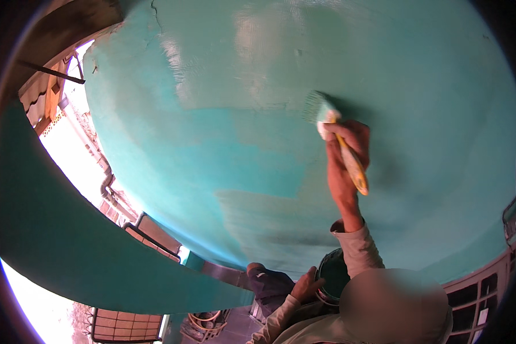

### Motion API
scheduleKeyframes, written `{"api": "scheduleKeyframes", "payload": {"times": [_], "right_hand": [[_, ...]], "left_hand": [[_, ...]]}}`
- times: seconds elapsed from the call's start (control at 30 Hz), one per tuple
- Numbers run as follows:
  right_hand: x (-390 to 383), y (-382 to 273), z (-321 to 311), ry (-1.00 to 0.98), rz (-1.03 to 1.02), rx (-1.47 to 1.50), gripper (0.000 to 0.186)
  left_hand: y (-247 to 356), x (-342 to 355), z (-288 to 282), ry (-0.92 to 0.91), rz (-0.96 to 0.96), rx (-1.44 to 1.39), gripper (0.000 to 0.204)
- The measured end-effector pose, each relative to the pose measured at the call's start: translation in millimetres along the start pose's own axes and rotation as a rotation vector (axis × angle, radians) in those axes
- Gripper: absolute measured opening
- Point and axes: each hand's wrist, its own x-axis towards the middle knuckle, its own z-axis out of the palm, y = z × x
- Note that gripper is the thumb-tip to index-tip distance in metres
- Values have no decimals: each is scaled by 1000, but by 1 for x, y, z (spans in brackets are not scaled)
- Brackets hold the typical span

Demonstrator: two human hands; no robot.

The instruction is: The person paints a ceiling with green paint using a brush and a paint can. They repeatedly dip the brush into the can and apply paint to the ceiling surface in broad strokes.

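Observation:
My right hand (350, 143) is raised against a teal wall, closed around the handle of a paintbrush (352, 163). The brush is wide, with a yellow-and-orange handle, and its bristles, blurred by motion, press on the wall. Lower down, my left hand (307, 285) grips the rim of a round paint can (333, 272) with dark green inside. My sleeve hides part of that can. On the wall (258, 166), wet, shiny strokes show above and left of the brush, and a brighter turquoise patch lies below them.
At the left, a curved teal beam (97, 246) crosses the view, with a grey pipe (89, 140) beyond it. A coiled hose (206, 324) lies on the floor below. A paned window or door (470, 301) stands at the lower right. Dark cloth (272, 286) shows beside the can.

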Motion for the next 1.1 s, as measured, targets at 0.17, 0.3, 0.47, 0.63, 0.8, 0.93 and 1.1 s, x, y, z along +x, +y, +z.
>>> {"api": "scheduleKeyframes", "payload": {"times": [0.17,0.3,0.47,0.63,0.8,0.93,1.1], "right_hand": [[-9,-8,-23,149,-17,-166,28],[-17,-19,7,212,103,-35,28],[-27,-22,82,97,60,-10,29],[-34,-48,141,-112,-10,162,37],[-8,-26,122,-108,-53,297,30],[16,-8,58,-71,-70,127,23],[42,4,-48,71,-68,-54,20]], "left_hand": [[5,2,-1,4,16,-40,49],[-20,9,7,9,45,-47,48],[-36,12,19,23,203,-117,54],[-102,16,33,-5,302,175,61],[-27,16,11,11,108,-78,50],[-14,11,4,9,-14,-16,46],[5,11,-3,-33,-51,6,47]]}}
